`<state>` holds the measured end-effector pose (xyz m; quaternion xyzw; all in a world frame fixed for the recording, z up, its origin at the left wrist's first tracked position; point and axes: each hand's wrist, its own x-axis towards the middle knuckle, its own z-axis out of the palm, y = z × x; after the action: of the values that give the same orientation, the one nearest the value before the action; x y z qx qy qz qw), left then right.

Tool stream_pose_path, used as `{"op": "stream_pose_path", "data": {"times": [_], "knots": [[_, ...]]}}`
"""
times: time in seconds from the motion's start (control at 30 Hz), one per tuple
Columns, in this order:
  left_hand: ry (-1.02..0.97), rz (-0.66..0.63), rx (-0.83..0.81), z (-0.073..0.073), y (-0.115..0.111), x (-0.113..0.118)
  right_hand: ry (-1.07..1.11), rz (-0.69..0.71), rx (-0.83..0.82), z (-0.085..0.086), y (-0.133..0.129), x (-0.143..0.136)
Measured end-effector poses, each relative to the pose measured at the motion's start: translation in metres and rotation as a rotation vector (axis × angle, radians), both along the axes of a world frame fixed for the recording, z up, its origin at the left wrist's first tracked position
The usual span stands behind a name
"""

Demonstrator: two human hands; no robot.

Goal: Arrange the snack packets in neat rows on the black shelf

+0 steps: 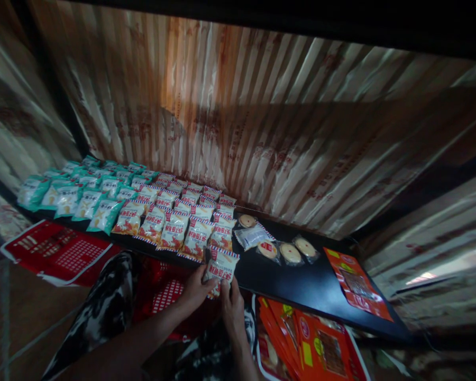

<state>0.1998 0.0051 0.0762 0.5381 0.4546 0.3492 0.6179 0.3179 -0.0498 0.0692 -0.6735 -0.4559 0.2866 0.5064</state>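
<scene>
A white and red snack bag (221, 264) with a striped top edge is between my two hands at the front edge of the black shelf (277, 280). My left hand (196, 288) pinches its lower left side. My right hand (232, 301) grips its lower right part, thumb on the front. Just behind it, rows of matching snack bags (173, 231) lie overlapping on the shelf. To their left are rows of teal and white snack bags (90, 203).
Several round wrapped biscuits (290, 253) and a face-down packet (254, 235) lie right of the rows. An orange packet (359, 283) sits at the shelf's right end. Below are a basket of orange packets (321, 344) and red baskets (59, 246). Behind hangs a striped sheet (262, 116).
</scene>
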Motion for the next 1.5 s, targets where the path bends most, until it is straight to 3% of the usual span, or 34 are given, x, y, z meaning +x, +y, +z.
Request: {"op": "stream_pose_path", "data": {"times": [0.23,0.5,0.7,1.0,1.5], "knots": [[0.226,0.029,0.130,0.000,0.004,0.011,-0.026,-0.020,-0.003,-0.004,0.013,0.012],[0.303,0.073,0.223,0.007,0.002,0.014,-0.077,-0.066,-0.007,-0.003,0.022,0.017],[0.330,0.055,0.293,0.002,0.002,0.017,-0.168,-0.121,-0.097,0.004,0.030,0.026],[0.427,-0.008,0.394,-0.007,0.003,0.019,-0.155,-0.130,-0.079,0.005,0.044,0.030],[0.553,0.033,0.509,-0.015,0.011,0.024,-0.112,-0.034,-0.058,0.003,0.063,0.034]]}}
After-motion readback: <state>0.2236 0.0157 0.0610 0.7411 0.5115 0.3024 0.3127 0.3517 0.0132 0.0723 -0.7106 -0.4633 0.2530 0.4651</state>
